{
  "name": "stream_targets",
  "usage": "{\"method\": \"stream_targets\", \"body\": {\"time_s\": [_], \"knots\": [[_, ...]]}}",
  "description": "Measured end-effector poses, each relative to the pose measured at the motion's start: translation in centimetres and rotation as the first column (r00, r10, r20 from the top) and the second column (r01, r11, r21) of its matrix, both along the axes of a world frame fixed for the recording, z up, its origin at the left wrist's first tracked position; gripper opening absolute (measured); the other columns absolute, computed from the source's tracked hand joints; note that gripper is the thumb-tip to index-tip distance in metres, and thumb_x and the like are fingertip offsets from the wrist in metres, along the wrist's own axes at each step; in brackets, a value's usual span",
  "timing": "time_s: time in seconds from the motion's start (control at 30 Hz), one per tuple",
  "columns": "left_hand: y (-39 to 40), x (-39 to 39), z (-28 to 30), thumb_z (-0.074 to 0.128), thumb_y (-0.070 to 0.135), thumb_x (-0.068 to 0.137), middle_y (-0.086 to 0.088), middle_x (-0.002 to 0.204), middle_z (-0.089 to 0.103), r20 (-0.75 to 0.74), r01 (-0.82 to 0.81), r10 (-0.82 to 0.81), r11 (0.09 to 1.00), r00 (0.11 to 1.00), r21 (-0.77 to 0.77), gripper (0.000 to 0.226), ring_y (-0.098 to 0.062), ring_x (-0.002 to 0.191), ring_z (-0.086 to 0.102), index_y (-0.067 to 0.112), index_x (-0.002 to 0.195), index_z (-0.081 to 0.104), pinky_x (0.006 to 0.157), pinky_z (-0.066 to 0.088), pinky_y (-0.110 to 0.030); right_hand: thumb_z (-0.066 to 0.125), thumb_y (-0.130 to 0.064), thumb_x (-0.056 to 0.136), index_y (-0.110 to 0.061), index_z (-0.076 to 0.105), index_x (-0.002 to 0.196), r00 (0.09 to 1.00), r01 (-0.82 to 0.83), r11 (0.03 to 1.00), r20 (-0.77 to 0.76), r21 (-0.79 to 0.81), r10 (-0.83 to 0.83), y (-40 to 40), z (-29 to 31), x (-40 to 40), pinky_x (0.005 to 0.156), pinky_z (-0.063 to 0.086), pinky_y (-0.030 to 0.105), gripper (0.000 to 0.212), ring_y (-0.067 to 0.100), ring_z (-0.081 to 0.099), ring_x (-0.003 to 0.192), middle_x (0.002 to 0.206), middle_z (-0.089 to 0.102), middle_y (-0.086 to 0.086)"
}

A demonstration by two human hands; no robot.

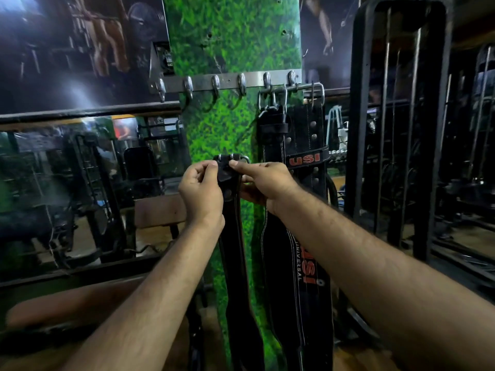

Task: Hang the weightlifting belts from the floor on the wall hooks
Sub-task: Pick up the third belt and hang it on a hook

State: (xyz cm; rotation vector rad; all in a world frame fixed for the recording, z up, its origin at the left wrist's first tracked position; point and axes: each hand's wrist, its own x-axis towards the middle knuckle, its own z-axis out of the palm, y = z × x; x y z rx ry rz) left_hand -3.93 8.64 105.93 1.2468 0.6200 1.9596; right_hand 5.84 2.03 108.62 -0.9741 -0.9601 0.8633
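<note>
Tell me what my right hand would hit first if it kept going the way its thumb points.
Probably the left hand: the right hand points leftward across the held belt at its buckle. Depth is unclear.

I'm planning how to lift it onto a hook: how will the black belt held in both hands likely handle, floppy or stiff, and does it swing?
The held belt probably bends rather than stays rigid: below the left hand and right hand it hangs straight down. Its metal buckle likely makes the top heavier. Gripped only at the top, the long tail may swing.
</note>
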Motion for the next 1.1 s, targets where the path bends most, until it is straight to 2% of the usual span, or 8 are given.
{"method": "stream_targets", "body": {"time_s": [0.17, 0.27, 0.37, 0.5, 0.63, 0.83, 1.03, 1.1], "knots": [[1.6, 0.3, 0.1, 0.073, 0.028, 0.084, 0.000, 0.084, 0.072, 0.044, 0.156, -0.151, 0.978, 0.987, -0.137, 0.011, -0.018, 0.086, 0.070, 0.022, 0.074, 0.070, 0.082, 0.056, -0.038, 0.083, -0.010, 0.082, -0.009, 0.062, 0.095, 0.998, 0.064, 0.996, -0.008, 0.068, -0.064, 0.9, -0.1, 0.4, 0.044, 0.050, 0.020, 0.025, 0.008, 0.056, 0.046, 0.075, 0.065, 0.005], [2.0, 0.1, 1.0, 0.074, 0.061, 0.071, -0.008, 0.101, 0.077, 0.026, 0.224, -0.226, 0.931, 0.974, -0.289, 0.046, -0.031, 0.101, 0.072, 0.019, 0.088, 0.075, 0.094, 0.057, -0.054, 0.079, -0.003, 0.085, -0.008, 0.059, 0.112, 0.980, 0.069, 0.982, 0.171, 0.177, -0.100, 1.8, 0.1, 0.8, 0.044, 0.044, 0.018, 0.034, 0.007, 0.055, 0.053, 0.081, 0.060, 0.004], [2.1, 0.2, 1.5, 0.069, 0.065, 0.074, -0.010, 0.113, 0.076, -0.033, 0.244, -0.254, 0.952, 0.967, -0.183, 0.058, -0.030, 0.111, 0.069, 0.016, 0.104, 0.076, 0.100, 0.053, -0.057, 0.075, -0.001, 0.087, -0.012, 0.054, 0.119, 0.959, 0.056, 0.965, 0.254, 0.254, -0.123, 2.5, 0.6, 1.4, 0.048, 0.047, 0.021, 0.041, 0.005, 0.058, 0.058, 0.080, 0.059, -0.001], [2.6, 0.7, 2.4, 0.067, 0.067, 0.071, -0.012, 0.114, 0.075, -0.038, 0.257, -0.261, 0.963, 0.965, -0.078, 0.064, -0.034, 0.114, 0.069, 0.015, 0.109, 0.074, 0.099, 0.053, -0.060, 0.074, -0.001, 0.088, -0.012, 0.051, 0.128, 0.991, 0.023, 0.972, 0.126, 0.234, -0.053, 2.7, 1.5, 1.8, 0.047, 0.048, 0.021, 0.047, 0.003, 0.061, 0.052, 0.088, 0.065, 0.003], [2.9, 1.4, 4.1, 0.063, 0.056, 0.086, -0.014, 0.104, 0.075, -0.083, 0.241, -0.242, 0.970, 0.967, -0.020, 0.038, -0.040, 0.106, 0.070, 0.020, 0.090, 0.075, 0.094, 0.055, -0.062, 0.070, -0.017, 0.095, -0.018, 0.066, 0.093, 0.975, -0.028, 0.989, 0.221, 0.146, -0.005, 3.2, 2.9, 2.7, 0.055, 0.047, 0.023, 0.005, 0.011, 0.058, 0.058, 0.087, 0.068, 0.001], [4.3, 3.0, 6.6, 0.054, 0.028, 0.103, -0.004, 0.081, 0.063, -0.114, 0.217, -0.215, 0.976, 0.970, 0.001, 0.027, -0.020, 0.080, 0.059, 0.020, 0.080, 0.064, 0.073, 0.050, -0.036, 0.063, -0.040, 0.098, -0.017, 0.069, 0.089, 0.901, 0.195, 0.977, 0.377, 0.090, -0.215, 5.9, 5.3, 3.4, 0.053, 0.055, 0.029, 0.025, 0.015, 0.061, 0.060, 0.080, 0.066, 0.000], [7.0, 4.4, 8.7, 0.053, 0.068, 0.082, -0.021, 0.094, 0.066, -0.304, -0.034, 0.071, 0.991, 0.950, 0.126, 0.059, -0.036, 0.082, 0.066, 0.012, 0.086, 0.068, 0.078, 0.058, -0.052, 0.067, -0.043, 0.090, -0.007, 0.069, 0.079, 0.875, 0.340, 0.904, 0.264, 0.260, -0.405, 8.0, 5.4, 4.0, 0.069, 0.061, 0.052, 0.039, 0.025, 0.066, 0.067, 0.078, 0.075, 0.015], [7.1, 4.6, 9.5, 0.054, 0.068, 0.083, -0.015, 0.089, 0.072, -0.332, -0.015, 0.050, 0.994, 0.942, 0.107, 0.057, -0.032, 0.079, 0.070, 0.012, 0.083, 0.069, 0.073, 0.059, -0.048, 0.068, -0.043, 0.089, -0.009, 0.072, 0.079, 0.867, 0.381, 0.875, 0.213, 0.298, -0.450, 8.3, 5.5, 4.3, 0.074, 0.061, 0.054, 0.035, 0.025, 0.070, 0.072, 0.078, 0.077, 0.012]]}}
